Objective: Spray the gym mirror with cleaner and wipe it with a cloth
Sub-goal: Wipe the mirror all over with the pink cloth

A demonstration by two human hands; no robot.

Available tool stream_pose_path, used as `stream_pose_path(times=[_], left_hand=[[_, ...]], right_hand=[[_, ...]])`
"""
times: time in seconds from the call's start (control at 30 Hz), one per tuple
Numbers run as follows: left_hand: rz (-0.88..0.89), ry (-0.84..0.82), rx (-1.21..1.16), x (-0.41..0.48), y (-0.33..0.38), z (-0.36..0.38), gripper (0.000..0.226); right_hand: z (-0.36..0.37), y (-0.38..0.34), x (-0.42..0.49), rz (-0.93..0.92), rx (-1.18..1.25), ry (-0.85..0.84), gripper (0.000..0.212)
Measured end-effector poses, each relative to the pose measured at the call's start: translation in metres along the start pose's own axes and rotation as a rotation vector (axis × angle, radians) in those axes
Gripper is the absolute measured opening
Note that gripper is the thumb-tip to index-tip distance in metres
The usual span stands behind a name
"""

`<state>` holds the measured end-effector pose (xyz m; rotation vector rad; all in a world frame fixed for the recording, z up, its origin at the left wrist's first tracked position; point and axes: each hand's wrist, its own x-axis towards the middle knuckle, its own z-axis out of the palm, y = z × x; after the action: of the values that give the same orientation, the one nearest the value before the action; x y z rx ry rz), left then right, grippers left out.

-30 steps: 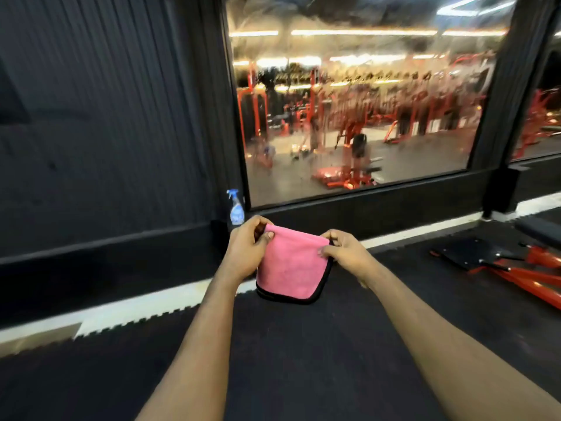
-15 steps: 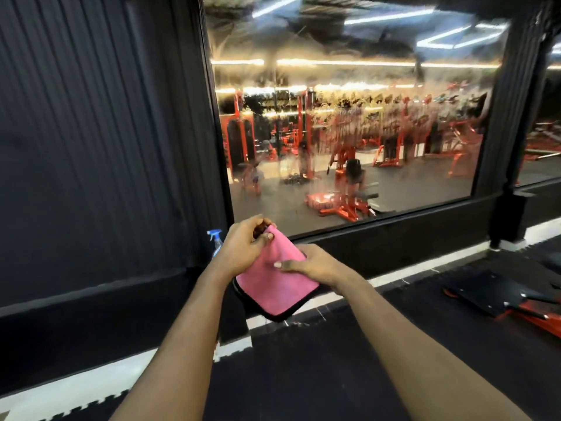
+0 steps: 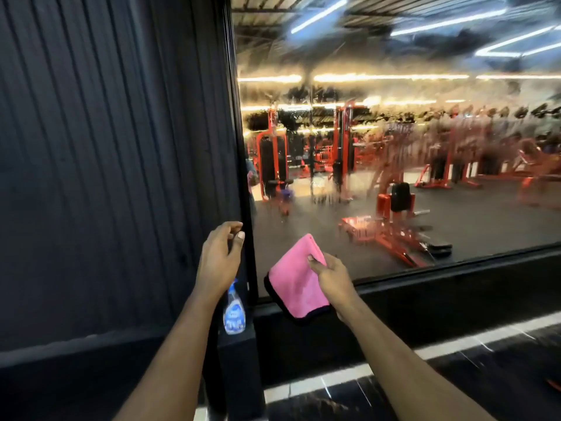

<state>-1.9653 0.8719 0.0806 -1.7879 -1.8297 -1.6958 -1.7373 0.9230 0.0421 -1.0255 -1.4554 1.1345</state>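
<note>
step: spraying looks done, glass of the mirror (image 3: 394, 165) is streaked and beaded with wet drips; wiping not yet begun, as I judge it
mirror: on the wall straight ahead of the person, dark ribbed panel to its left, black ledge (image 3: 455, 278) along its bottom edge
cloth: pink cloth (image 3: 296, 282) with black trim, folded, hanging in front of the mirror's lower left corner, not touching glass as far as I can tell
right hand: right hand (image 3: 332, 276) pinches cloth's upper edge, thumb and fingers (image 3: 312, 259) clamped on it, rest of cloth droops below and left of them
left hand: left hand (image 3: 220, 258) just left of the mirror's frame, fingers loosely curled, holding nothing, apart from the cloth
spray bottle: spray bottle (image 3: 233, 312) stands below the mirror's lower left corner, under the left hand, untouched
next: probably lift cloth, press it flat on the wet glass, sweep across before drips run onto the ledge
</note>
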Motion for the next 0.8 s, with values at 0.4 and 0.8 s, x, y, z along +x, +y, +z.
stream_pose_path(times=[0.4, 0.8], left_hand=[[0.086, 0.022, -0.115, 0.287, -0.159, 0.109, 0.039], [0.326, 0.197, 0.022, 0.539, -0.234, 0.194, 0.044]], right_hand=[[0.101, 0.002, 0.312, -0.075, 0.047, 0.264, 0.029], [0.159, -0.085, 0.599, -0.496, 0.183, 0.608, 0.037]])
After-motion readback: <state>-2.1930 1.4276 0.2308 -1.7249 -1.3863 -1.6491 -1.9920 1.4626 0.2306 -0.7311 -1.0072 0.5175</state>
